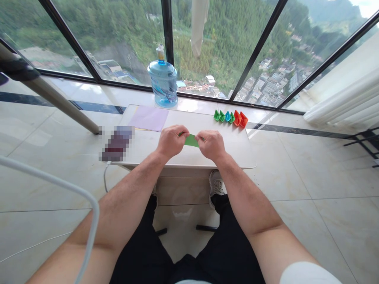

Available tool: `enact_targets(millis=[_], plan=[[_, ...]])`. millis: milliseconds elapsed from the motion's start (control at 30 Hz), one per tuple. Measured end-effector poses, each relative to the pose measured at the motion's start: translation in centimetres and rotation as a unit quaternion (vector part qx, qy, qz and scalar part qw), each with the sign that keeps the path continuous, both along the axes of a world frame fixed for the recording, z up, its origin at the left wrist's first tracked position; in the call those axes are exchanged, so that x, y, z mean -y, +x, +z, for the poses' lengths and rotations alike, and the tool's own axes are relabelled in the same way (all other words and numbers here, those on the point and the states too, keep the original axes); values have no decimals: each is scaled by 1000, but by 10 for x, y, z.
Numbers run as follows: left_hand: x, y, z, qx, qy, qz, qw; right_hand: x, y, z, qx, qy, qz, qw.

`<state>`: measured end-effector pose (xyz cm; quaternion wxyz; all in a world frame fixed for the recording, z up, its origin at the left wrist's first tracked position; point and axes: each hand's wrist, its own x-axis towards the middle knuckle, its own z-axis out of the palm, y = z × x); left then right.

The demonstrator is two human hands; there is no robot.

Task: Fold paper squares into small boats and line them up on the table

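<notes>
A strip of green paper [191, 140] is stretched between my two hands, just above the white table [142, 148]. My left hand [173, 140] pinches its left end, and my right hand [211, 144] pinches the right end. Fingers cover both ends, so any folds there are hidden. At the table's far right stands a row of several small folded paper boats: green ones [219, 115], a blue one [227, 116] and orange-red ones [240, 119]. Flat sheets of lilac paper [149, 118] lie at the far left of the table, with a yellowish edge showing beneath.
A blue water jug [163, 85] stands behind the table by the window. On the table's left edge lies a blurred phone-like object [117, 144] with a cable. A grey pole [68, 100] slants in at left, and a white curved tube [89, 197] crosses the lower left.
</notes>
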<state>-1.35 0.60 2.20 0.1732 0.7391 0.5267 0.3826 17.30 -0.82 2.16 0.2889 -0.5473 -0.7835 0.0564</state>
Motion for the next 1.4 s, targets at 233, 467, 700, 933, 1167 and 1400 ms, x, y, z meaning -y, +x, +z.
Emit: enact_targets(millis=[233, 467, 700, 933, 1167, 1400], plan=[[-10, -18, 4, 65, -19, 60, 996, -4, 19, 2, -109, -13, -47, 993], [-13, -23, 5, 86, -55, 97, 990, -8, 25, 0, -177, -35, -85, 980], [-19, -26, 3, 227, -132, 116, 958, -13, 29, 0, -443, -103, -62, 888], [-14, -13, 0, 130, -148, 26, 980, -9, 18, -2, -408, -144, -49, 900], [-3, 6, 4, 43, -85, -39, 995, -3, -1, -11, -328, -148, -26, 933], [-6, 3, -1, -32, -75, -31, 996, -3, -3, -10, -338, -154, -30, 928]])
